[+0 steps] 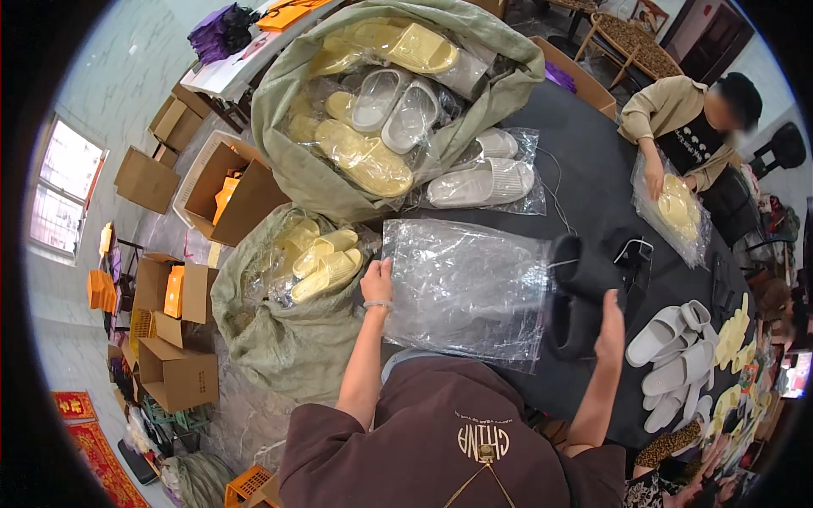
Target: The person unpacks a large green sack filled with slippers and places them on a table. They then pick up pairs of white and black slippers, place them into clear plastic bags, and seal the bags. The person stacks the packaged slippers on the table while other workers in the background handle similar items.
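Observation:
A flat clear plastic bag lies in front of me on the dark table. My left hand pinches its left edge. At the bag's right end is a pair of black slippers, one beyond the other. Against their right side is my right hand, gripping them; part of its fingers is hidden behind the slippers. The slippers touch or overlap the bag's right edge; which one I cannot tell.
A large green sack holds bagged yellow and grey slippers; a smaller sack sits left. Bagged grey slippers lie beyond the bag. Loose grey slippers are at right. Across the table a person handles bagged yellow slippers.

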Demonstrator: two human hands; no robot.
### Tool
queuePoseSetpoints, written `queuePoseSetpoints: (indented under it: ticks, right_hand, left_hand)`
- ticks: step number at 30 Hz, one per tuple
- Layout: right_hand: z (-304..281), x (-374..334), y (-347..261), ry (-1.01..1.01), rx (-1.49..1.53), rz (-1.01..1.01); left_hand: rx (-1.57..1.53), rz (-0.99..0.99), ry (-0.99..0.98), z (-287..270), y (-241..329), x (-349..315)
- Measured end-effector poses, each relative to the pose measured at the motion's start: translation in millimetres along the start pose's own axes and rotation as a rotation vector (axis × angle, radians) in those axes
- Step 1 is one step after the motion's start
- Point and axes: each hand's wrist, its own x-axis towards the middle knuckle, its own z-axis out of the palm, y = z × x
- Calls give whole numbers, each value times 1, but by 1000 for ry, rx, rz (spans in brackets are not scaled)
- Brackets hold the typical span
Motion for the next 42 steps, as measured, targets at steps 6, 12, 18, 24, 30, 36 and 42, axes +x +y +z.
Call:
queuePoseSetpoints:
  ticks: [6, 12, 18, 24, 30, 36, 42]
  right_hand:
    - [17, -29, -74, -91, 305, -228]
    - [70, -39, -98, -241, 142, -319]
    - [176, -39, -25, -383, 79, -152]
    - [230, -9, 122, -325, 257, 290]
    - [188, 19, 150, -495, -43, 681]
    - [58, 52, 143, 23, -712, -157]
    - [-7, 78, 161, 232, -874, 175]
  left_hand:
    - [38, 177, -43, 8, -5, -11]
    - [-131, 80, -198, 12, 3, -20]
    - [-347, -222, -444, 5, 19, -15]
    - [-133, 125, -213, 24, 0, -18]
    - [103, 53, -344, 32, -23, -4]
    - [124, 166, -48, 28, 2, -17]
    - [403, 89, -204, 27, -17, 7]
